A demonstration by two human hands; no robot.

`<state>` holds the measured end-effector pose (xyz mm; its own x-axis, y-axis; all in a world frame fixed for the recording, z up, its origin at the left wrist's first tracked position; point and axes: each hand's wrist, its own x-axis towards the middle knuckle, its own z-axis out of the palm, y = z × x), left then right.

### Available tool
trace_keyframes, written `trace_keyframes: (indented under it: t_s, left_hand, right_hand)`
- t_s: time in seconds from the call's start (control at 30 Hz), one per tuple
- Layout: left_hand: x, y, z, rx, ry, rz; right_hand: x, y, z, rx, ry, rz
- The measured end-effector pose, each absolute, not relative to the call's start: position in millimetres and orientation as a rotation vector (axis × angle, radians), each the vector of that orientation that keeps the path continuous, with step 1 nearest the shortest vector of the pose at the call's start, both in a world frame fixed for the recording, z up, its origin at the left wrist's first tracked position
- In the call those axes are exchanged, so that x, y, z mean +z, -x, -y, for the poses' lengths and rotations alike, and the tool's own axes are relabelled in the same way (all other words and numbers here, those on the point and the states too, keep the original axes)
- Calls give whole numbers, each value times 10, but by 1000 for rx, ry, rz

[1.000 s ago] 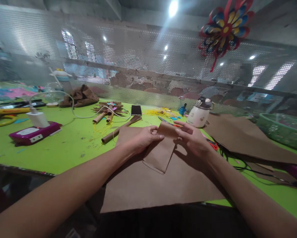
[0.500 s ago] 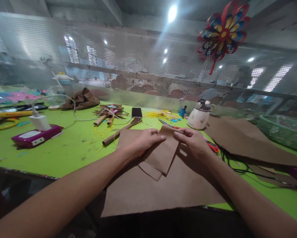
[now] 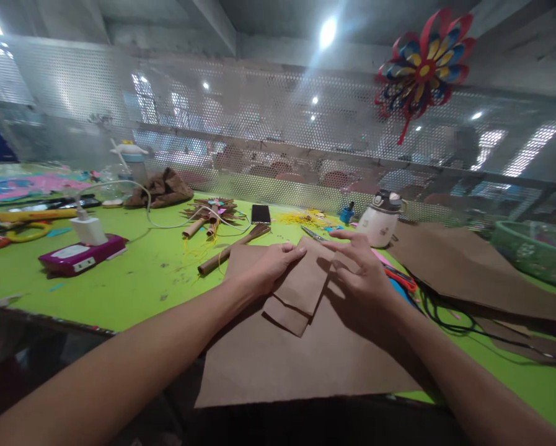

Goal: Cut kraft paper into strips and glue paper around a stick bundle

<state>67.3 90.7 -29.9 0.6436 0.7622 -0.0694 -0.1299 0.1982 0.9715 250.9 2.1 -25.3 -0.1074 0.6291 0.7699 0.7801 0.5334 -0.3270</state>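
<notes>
A folded piece of brown paper [image 3: 300,285] is tilted over a large brown paper sheet [image 3: 278,371] at the table's front edge. My left hand [image 3: 273,266] pinches its left side, thumb on top. A lower flap of the folded piece sticks out beneath the upper layer. At its upper right corner is my right hand [image 3: 359,266], with fingers spread and apart, close to the paper's edge. Whether a fingertip touches it I cannot tell. Just beyond the paper lie scissors [image 3: 311,233], partly hidden by my right hand.
On the green table [image 3: 142,279] are a purple power strip [image 3: 80,254], a rolled paper tube [image 3: 222,255], a phone [image 3: 261,214] and a white bottle [image 3: 378,220]. Brown paper sheets [image 3: 463,260], a black cable [image 3: 445,310] and a green basket [image 3: 533,254] lie right.
My right hand has loosened its pinch on the paper's upper right corner and spread its fingers. The folded piece lies flatter at the top. The view has shifted slightly.
</notes>
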Motion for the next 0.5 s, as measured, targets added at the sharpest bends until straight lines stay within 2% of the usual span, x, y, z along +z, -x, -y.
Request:
trace_keyframes:
  t_s: [0.1,0.5]
  left_hand:
    - [-304,-670,-913,680,-1219,-593]
    - [-210,-641,-798,661,-1449,-582]
  right_hand:
    - [-283,-2492,-36,-366,1173,1884]
    - [-266,-2492,-33,-515,1147,1953]
